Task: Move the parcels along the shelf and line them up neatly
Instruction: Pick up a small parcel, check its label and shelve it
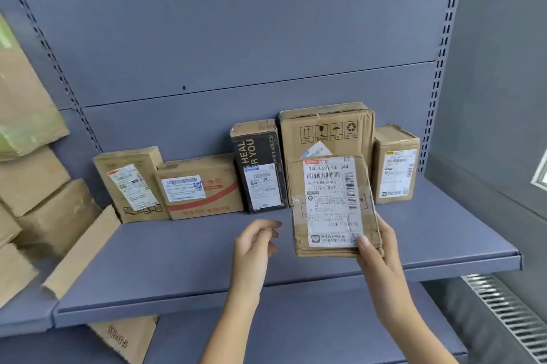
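My right hand [377, 248] grips a flat cardboard parcel with a white label [331, 203] by its lower right corner, holding it upright over the blue-grey shelf [177, 260]. My left hand [256, 240] hovers just left of it, fingers loosely curled, holding nothing. Along the shelf's back stand a tilted brown box [131, 184], a red-striped box [201, 187], a black box [260, 166], a tall brown carton [325, 129] and a small box at the right [395, 163].
Several brown cartons [38, 186] are stacked on the neighbouring shelf at the left, one leaning over the shelf's left end [83, 248]. Another box [127, 337] sits on the shelf below. A grey wall and a floor grille [509, 313] are at the right.
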Demonstrator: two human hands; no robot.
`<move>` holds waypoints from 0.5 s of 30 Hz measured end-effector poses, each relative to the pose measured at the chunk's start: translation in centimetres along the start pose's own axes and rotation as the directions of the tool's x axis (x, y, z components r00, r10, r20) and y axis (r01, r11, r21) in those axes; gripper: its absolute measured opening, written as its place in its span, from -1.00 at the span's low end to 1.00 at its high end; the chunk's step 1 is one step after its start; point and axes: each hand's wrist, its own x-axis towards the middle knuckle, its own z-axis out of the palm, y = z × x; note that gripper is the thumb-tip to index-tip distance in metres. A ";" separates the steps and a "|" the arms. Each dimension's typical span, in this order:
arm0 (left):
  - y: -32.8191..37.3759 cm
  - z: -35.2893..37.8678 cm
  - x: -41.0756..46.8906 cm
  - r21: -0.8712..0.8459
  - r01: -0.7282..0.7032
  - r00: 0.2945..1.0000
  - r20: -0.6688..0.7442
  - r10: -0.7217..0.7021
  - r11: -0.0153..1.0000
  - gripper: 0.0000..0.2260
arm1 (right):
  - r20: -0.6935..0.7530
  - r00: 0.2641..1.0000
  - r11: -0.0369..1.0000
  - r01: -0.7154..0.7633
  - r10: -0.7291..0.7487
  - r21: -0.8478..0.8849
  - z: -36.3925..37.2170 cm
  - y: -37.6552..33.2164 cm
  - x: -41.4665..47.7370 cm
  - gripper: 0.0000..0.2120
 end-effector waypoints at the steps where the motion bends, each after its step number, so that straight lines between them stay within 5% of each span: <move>1: 0.0 -1.6 0.3 0.003 -0.002 1.000 -0.015 0.002 1.000 -0.72 | 0.008 1.000 1.000 -0.007 0.007 0.007 1.4 0.4 -0.1 -0.22; 15: -1.7 -18.5 1.7 0.057 -0.026 0.995 -0.090 0.031 0.998 -0.71 | 0.092 0.995 0.998 -0.052 0.050 0.020 17.7 5.8 -3.1 -0.25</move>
